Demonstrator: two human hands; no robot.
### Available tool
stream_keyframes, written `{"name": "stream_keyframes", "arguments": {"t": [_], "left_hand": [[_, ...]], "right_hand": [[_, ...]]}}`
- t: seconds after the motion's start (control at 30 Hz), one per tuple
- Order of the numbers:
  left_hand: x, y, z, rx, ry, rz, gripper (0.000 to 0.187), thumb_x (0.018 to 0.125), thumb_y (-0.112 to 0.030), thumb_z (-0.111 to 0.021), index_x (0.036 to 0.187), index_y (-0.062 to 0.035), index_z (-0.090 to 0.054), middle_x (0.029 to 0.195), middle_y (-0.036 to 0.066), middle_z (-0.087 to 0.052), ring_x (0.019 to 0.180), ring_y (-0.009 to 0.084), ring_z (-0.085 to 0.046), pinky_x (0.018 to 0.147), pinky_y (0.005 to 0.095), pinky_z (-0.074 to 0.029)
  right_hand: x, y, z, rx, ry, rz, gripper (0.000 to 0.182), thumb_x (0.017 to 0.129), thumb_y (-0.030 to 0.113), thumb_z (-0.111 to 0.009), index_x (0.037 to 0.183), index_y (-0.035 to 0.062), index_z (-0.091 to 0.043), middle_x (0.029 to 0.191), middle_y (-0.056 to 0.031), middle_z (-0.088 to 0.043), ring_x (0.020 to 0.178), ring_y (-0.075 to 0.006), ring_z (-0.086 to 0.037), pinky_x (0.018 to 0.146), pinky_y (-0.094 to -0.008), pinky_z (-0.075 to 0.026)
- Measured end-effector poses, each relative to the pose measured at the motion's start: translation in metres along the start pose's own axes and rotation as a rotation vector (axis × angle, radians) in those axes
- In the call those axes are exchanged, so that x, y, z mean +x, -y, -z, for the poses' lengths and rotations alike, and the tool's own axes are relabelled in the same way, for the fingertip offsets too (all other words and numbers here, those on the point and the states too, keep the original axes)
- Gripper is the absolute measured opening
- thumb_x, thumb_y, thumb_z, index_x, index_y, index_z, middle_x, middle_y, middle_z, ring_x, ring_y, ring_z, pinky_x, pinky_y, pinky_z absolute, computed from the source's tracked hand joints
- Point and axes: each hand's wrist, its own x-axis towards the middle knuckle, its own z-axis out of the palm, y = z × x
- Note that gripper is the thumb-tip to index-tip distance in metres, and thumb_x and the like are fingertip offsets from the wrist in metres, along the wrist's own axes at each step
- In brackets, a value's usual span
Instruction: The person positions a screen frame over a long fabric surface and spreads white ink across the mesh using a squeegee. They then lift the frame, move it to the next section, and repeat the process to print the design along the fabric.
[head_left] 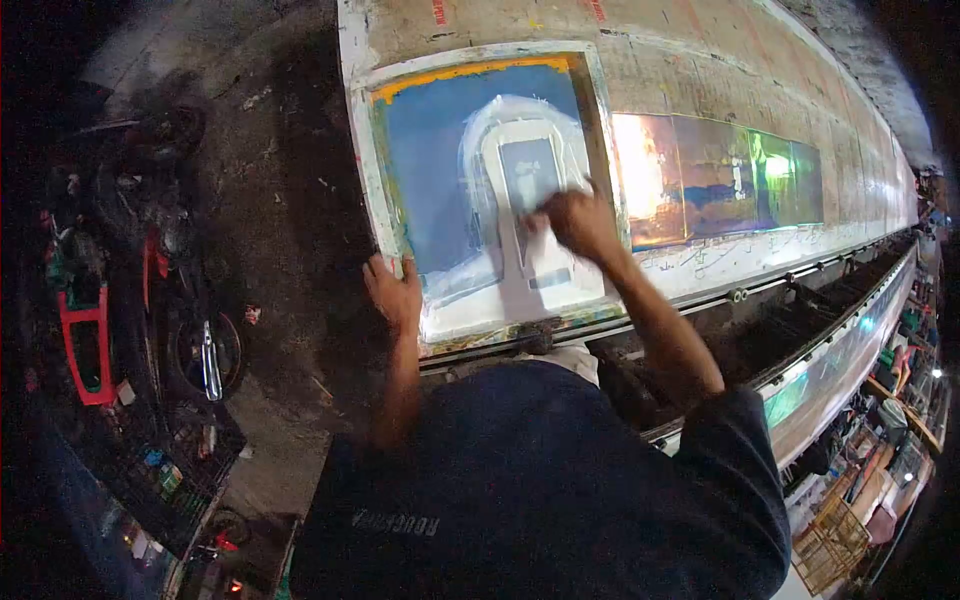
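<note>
My left hand [396,292] rests on the lower left edge of a white-framed screen [370,190], its fingers apart at the rim. The screen's mesh is blue with an orange strip along the top and a pale arch-shaped area [500,110]. Over the right part of the mesh is my right hand [578,222], its fingers curled together; whatever they hold, if anything, is too dark and small to make out. A shadow falls on the mesh below that hand.
Shiny coloured sheets [710,180] lie along the long table [690,50] to the right. A metal rail [790,275] follows its near edge. A red frame [85,345] and a wheel stand on the left. Clutter fills the lower right.
</note>
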Motion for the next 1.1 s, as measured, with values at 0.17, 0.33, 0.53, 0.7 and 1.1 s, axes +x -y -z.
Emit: {"name": "stream_keyframes", "arguments": {"t": [0.17,0.33,0.53,0.7,1.1], "left_hand": [[-0.004,0.005,-0.007,0.010,-0.010,0.016,0.044,0.090,-0.028,-0.074,0.111,0.0034,-0.051,0.105,0.029,-0.055,0.102,0.0511,-0.056,0.087,0.0583,-0.045],[0.003,-0.010,-0.002,-0.013,-0.020,0.076,0.046,0.088,-0.030,-0.076,0.109,0.0032,-0.052,0.105,0.029,-0.056,0.102,0.0509,-0.056,0.087,0.0584,-0.045],[0.002,0.019,-0.015,-0.046,-0.065,0.036,0.047,0.088,-0.031,-0.077,0.115,0.0013,-0.058,0.110,0.031,-0.060,0.105,0.0508,-0.059,0.086,0.0583,-0.047],[-0.003,0.008,-0.007,-0.094,-0.057,0.086,0.043,0.089,-0.027,-0.077,0.119,-0.0004,-0.059,0.113,0.028,-0.066,0.104,0.0492,-0.064,0.086,0.0543,-0.051],[-0.008,-0.033,0.032,-0.295,-0.045,0.126,0.027,0.092,-0.017,-0.072,0.105,0.0008,-0.056,0.096,0.026,-0.071,0.090,0.0402,-0.073,0.076,0.0468,-0.055]], "right_hand": [[0.091,-0.011,0.002,0.019,-0.425,0.012,0.017,0.091,0.024,-0.065,0.085,0.0162,-0.078,0.083,-0.0111,-0.069,0.084,-0.0327,-0.069,0.079,-0.0466,-0.055],[-0.032,0.037,-0.048,0.043,-0.324,-0.110,0.008,0.082,0.016,-0.072,0.090,0.0175,-0.074,0.091,-0.0060,-0.067,0.094,-0.0274,-0.066,0.105,-0.0510,-0.043],[-0.090,0.044,-0.029,0.007,-0.063,-0.084,0.018,0.086,0.012,-0.066,0.097,0.0189,-0.078,0.099,-0.0064,-0.072,0.101,-0.0258,-0.068,0.114,-0.0571,-0.033],[0.032,-0.010,0.025,-0.100,-0.157,0.066,0.025,0.089,0.012,-0.059,0.099,0.0198,-0.080,0.099,-0.0071,-0.073,0.098,-0.0290,-0.070,0.091,-0.0475,-0.055],[-0.141,0.018,-0.025,0.097,-0.425,-0.036,0.028,0.090,0.010,-0.069,0.118,0.0095,-0.070,0.110,-0.0104,-0.075,0.113,-0.0258,-0.071,0.116,-0.0520,-0.040]]}}
